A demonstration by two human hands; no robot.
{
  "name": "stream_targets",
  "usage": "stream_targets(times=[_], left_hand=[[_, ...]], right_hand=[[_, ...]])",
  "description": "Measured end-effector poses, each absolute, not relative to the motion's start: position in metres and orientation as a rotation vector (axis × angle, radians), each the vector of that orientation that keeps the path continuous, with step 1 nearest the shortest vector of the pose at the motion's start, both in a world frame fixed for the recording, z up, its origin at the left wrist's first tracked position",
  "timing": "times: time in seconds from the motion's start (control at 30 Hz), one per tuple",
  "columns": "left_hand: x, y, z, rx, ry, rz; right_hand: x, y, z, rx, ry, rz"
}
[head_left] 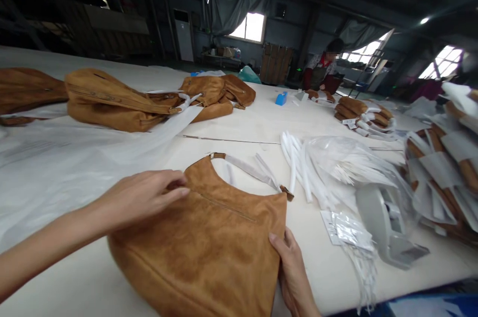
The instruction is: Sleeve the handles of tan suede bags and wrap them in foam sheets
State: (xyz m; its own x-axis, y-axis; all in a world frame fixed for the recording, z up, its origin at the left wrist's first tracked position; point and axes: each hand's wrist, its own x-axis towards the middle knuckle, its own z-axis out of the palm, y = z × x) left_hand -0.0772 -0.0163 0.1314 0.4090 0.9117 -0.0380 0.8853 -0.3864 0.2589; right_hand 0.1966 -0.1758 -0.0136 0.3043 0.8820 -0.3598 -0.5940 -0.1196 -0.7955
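A brown suede-look handbag lies in front of me, with a zipper running below its curved top edge. Its strap is wrapped in pale, thin sheeting and stretches beyond the bag. My right hand grips the bag's right edge, thumb on the front face and fingers behind it. Over the upper left part of the bag is my left hand, its fingers loosely bent and a gap showing between thumb and fingers. No object shows in that hand; whether it presses on the bag is unclear.
More brown bags lie at the back left beside clear plastic sheeting. To the right are white foam tubes, a grey tape dispenser, white tags and wrapped bags. A person stands across the table.
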Motion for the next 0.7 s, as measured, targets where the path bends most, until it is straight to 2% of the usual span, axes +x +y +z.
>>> stream_targets(times=[0.2, 0.33, 0.5, 0.7], left_hand=[[0.050, 0.014, 0.106, 2.675, 1.030, -0.141], [0.105, 0.040, 0.073, 2.769, 1.113, -0.147], [0.125, 0.073, 0.033, 2.842, 1.226, -0.143], [0.123, 0.092, 0.023, 2.943, 1.194, -0.029]], right_hand=[[0.198, -0.177, -0.019, -1.096, -0.315, 1.295], [0.201, -0.179, -0.029, -1.134, -0.320, 1.308], [0.220, -0.183, -0.047, -1.261, -0.387, 1.332], [0.245, -0.171, -0.047, -1.379, -0.409, 1.060]])
